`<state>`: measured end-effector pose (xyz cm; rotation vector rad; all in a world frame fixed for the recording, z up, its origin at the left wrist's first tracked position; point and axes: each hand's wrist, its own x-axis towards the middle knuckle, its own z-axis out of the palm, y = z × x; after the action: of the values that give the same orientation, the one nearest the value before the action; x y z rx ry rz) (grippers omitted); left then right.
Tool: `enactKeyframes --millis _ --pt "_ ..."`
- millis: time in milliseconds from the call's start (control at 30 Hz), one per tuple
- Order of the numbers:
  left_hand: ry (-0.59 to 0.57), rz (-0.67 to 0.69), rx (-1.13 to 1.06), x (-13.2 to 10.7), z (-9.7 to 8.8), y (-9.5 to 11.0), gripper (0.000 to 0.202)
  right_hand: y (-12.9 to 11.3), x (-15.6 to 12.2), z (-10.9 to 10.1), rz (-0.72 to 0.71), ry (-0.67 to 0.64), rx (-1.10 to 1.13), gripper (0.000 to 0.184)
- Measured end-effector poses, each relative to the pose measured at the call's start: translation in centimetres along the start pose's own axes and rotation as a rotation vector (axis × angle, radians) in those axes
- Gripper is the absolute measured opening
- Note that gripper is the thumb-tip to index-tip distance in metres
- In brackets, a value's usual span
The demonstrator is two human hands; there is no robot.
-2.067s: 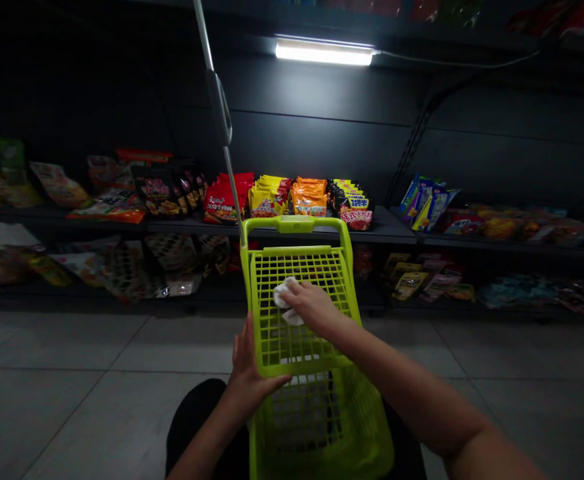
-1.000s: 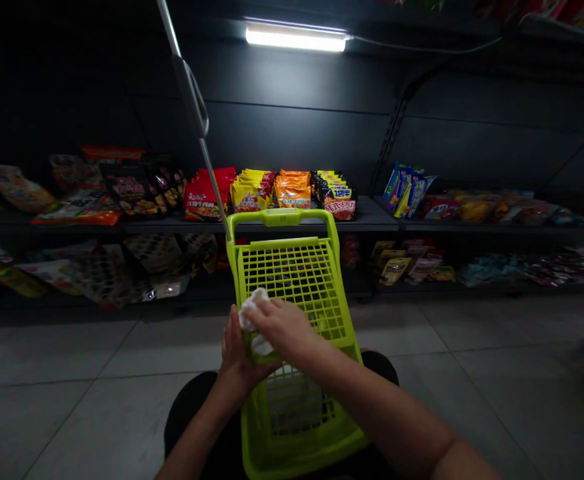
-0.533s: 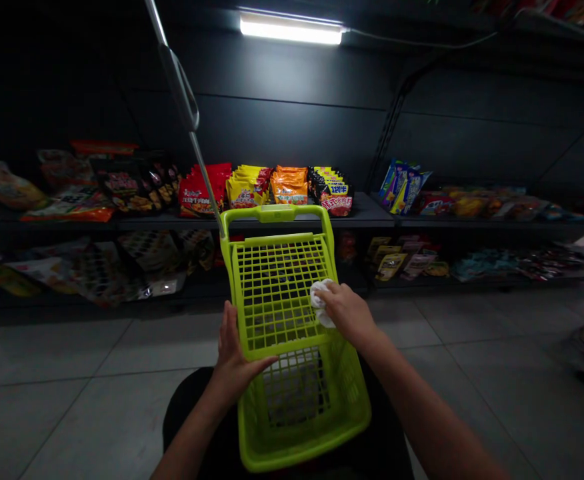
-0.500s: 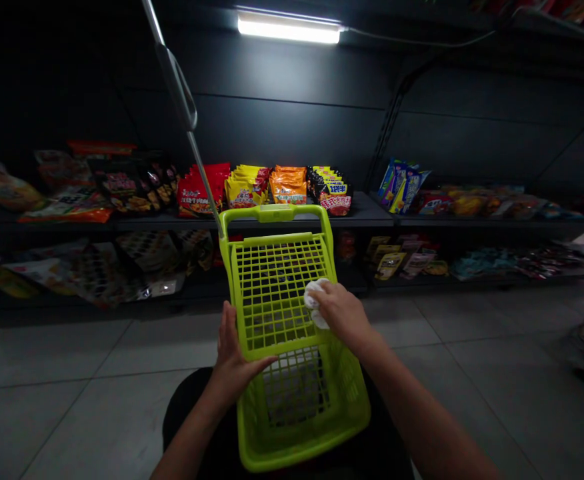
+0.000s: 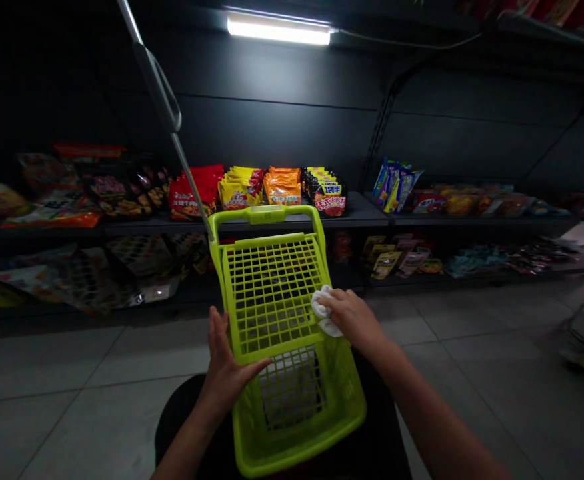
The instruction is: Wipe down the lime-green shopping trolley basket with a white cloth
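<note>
A lime-green plastic shopping basket [image 5: 299, 460] with grid walls and a raised loop handle leans before me, its open inside facing up. My left hand [image 5: 225, 373] holds its left side, thumb laid over the edge and fingers along the outside. At the right edge of the grid, my right hand [image 5: 356, 321] is closed on a crumpled white cloth [image 5: 323, 302], which lies against the basket. A metal pull rod with a dark grip [image 5: 159, 87] slants up and left from the basket's top corner. My palm hides part of the left wall.
Dark shelves [image 5: 357, 210] stand ahead, with red snack bags [image 5: 197, 192], yellow packets [image 5: 242, 188], orange packets [image 5: 283, 185] and black packets [image 5: 326, 193]. More bags fill the lower shelf. A lit tube lamp [image 5: 279, 29] hangs above. Grey floor tiles [image 5: 122, 420] lie below.
The right hand and cloth have shifted slightly right and down along the basket's right edge. The whole view has slid a little left; the left hand stays on the basket.
</note>
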<state>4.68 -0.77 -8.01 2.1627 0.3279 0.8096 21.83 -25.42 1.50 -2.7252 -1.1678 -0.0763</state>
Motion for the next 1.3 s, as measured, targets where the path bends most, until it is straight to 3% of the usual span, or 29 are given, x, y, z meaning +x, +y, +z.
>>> enactKeyframes --millis 100,200,267,333,500,600,733,900,1067,1167,1300 --pt "-0.044 0.008 0.028 0.1 0.3 -0.3 0.144 -3.0 -0.1 0.1 -0.035 0.075 0.052 0.045" --pt "0.002 0.032 0.066 0.1 0.4 -0.8 0.143 -8.9 0.3 1.3 -0.327 0.094 0.133 0.045" --pt "0.017 0.055 0.088 0.1 0.3 -1.0 0.139 -11.0 0.4 1.9 -0.468 0.046 0.145 0.041" --pt "0.013 0.054 0.091 0.1 0.2 -0.9 0.136 -10.4 0.3 2.1 -0.467 0.008 0.142 0.038" --pt "0.001 0.025 0.057 0.1 0.1 -0.3 0.138 -2.5 -1.6 0.8 -0.155 0.015 0.072 0.034" --pt "-0.014 -0.037 -0.007 0.0 0.4 -0.3 0.138 -0.1 -3.0 0.6 -0.075 0.037 0.034 0.044" --pt "-0.028 -0.061 -0.043 0.1 0.6 -0.4 0.139 -0.8 -3.6 2.4 -0.11 0.115 -0.017 0.062" --pt "-0.048 -0.052 0.036 0.2 0.4 -0.4 0.135 -1.3 -2.5 4.8 -0.098 0.24 -0.101 0.056" --pt "-0.12 -0.013 0.079 0.0 -0.3 -0.3 0.132 -0.8 -2.6 4.9 -0.163 0.288 -0.065 0.057" --pt "-0.134 -0.002 0.067 -0.5 -0.8 -0.2 0.13 -0.7 -3.3 4.1 -0.214 0.232 -0.011 0.058" --pt "-0.121 -0.064 0.004 -1.7 -1.4 0.1 0.131 -1.6 -3.4 1.4 -0.306 0.016 0.168 0.052"
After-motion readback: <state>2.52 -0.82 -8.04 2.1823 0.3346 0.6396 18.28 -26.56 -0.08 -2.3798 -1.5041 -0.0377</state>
